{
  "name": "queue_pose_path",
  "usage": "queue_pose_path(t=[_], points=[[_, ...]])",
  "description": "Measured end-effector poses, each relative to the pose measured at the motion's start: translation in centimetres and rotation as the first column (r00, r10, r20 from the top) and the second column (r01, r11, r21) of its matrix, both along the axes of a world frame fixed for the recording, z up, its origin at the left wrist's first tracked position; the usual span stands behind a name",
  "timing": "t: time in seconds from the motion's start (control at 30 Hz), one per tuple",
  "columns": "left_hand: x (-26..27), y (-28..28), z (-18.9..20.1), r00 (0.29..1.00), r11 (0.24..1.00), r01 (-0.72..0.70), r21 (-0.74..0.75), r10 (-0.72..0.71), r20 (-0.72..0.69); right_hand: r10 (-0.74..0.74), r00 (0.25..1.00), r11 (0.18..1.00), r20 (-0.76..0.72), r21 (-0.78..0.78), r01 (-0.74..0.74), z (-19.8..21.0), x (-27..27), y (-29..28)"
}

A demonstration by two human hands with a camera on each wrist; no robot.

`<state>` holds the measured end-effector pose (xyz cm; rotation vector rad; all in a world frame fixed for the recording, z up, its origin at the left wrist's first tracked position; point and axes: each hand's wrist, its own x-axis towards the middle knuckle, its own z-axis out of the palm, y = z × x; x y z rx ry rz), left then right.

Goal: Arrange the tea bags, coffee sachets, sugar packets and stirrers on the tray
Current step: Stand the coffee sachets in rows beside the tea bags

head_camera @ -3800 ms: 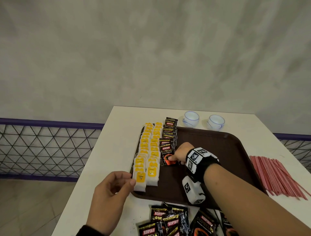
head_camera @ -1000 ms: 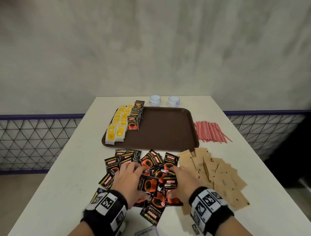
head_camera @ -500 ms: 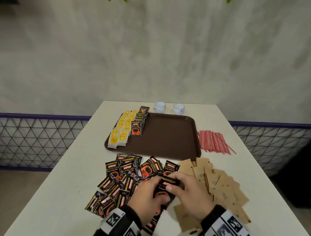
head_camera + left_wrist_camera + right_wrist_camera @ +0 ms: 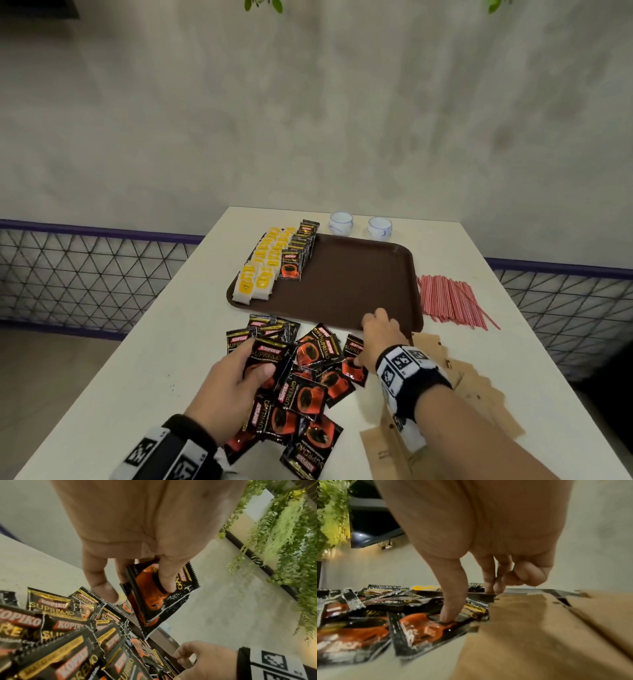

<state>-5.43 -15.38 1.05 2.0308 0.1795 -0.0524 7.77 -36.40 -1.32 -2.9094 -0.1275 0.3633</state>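
Note:
A brown tray (image 4: 346, 291) holds two rows of yellow tea bags (image 4: 262, 270) and a row of coffee sachets (image 4: 298, 253) along its left side. Loose coffee sachets (image 4: 310, 390) lie heaped on the table in front of it. My left hand (image 4: 253, 366) grips a small stack of coffee sachets (image 4: 163, 595) just above the heap, thumb on the front. My right hand (image 4: 376, 335) is at the heap's right edge. Its thumb (image 4: 448, 609) presses on one sachet (image 4: 426, 630), and its first two fingers reach the tray's near rim. Brown sugar packets (image 4: 479, 387) and red stirrers (image 4: 452, 298) lie on the table at the right.
Two small white cups (image 4: 359, 224) stand behind the tray. The white table (image 4: 164, 342) ends at a grey wall, with a wire-mesh railing (image 4: 85, 274) on both sides. Sugar packets (image 4: 547, 628) lie right beside my right hand.
Half a second ago both hands held a sachet together over the heap. My right hand has let go and moved forward towards the tray's rim; my left hand keeps its sachets.

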Motion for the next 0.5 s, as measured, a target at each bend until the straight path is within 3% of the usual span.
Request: queue_pose_path(t=[0.07,0.13,0.23,0.3,0.4,0.5], points=[[0.5,-0.2,0.4,0.999,0.998,0.049,0.034,-0.049,0.001,-0.018,0.999,1.000,0.041,0.021,0.017,-0.2,0.0,0.0],[2.1,-0.8,0.9,0.989,0.975,0.145,0.166,-0.149,0.015,-0.006,1.000,1.000,0.023,-0.020,0.007,-0.3,-0.1,-0.1],[6.0,-2.5,0.5,0.956,0.859,0.277,0.430,-0.292,-0.031,0.045,0.998,0.991,-0.044,-0.123,-0.050,-0.3,-0.4,-0.2],[8.6,-3.9,-0.4,0.917,0.736,0.391,0.553,-0.366,-0.161,0.056,0.998,0.992,-0.041,-0.113,-0.061,-0.5,-0.5,-0.2],[11.0,-5.1,-1.9,0.858,0.581,0.513,0.632,-0.365,-0.360,0.038,0.999,0.999,-0.007,-0.031,-0.038,-0.8,-0.6,-0.3],[12.0,-5.2,-2.7,0.866,0.553,0.500,0.667,-0.297,-0.403,-0.008,1.000,0.994,0.022,0.111,0.006,-0.8,-0.7,-0.6]])
